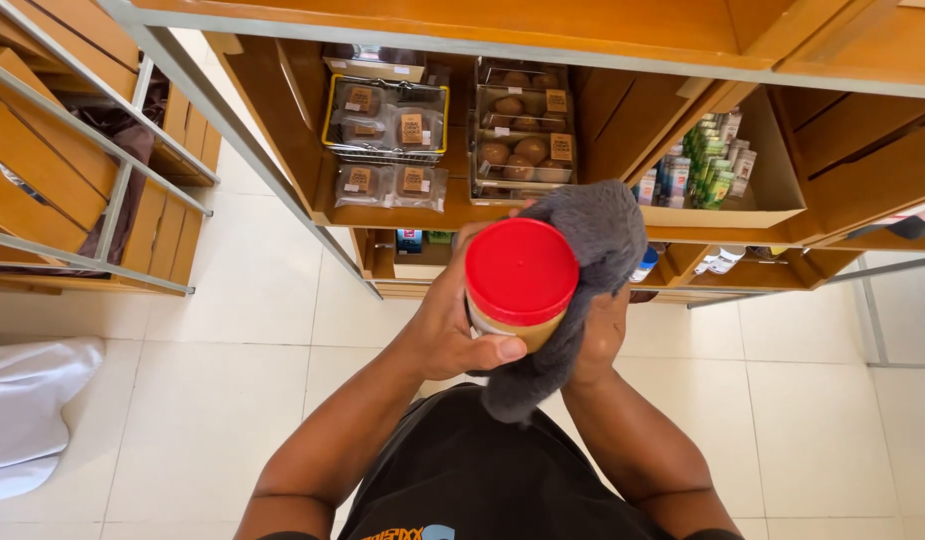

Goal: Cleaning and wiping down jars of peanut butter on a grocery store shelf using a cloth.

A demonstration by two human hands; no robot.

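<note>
Jar with a red lid point(520, 284), held at chest height in front of me, its round lid facing up toward my eyes. There is one jar; below the lid I see a strip of its tan side. My left hand point(452, 325) wraps around the jar from the left, fingers curled shut around its wall and the thumb point(492, 349) pressed across the near side under the lid. My right hand point(600, 335) is on the far right side of the jar, mostly hidden under one grey cloth point(592, 270). The cloth is bunched over that hand, rising above the lid at the right and hanging down in a fold below the jar. My right hand grips the cloth against the jar, though I cannot see its fingers.

Beyond my hands stands a wooden shelf unit point(312, 150) on a pale tiled floor point(252, 330). On its upper shelf sit clear plastic packs of brown baked goods point(387, 125) on the left, about six in view, and beside them on the right three stacked clear boxes of round brown rolls point(522, 130). Farther right, a cardboard tray point(772, 190) holds a cluster of small green and white bottles, too tightly packed to count. A metal and wood rack point(92, 150) stands at the left, and one white bundle of fabric point(32, 410) lies on the floor at the lower left.
</note>
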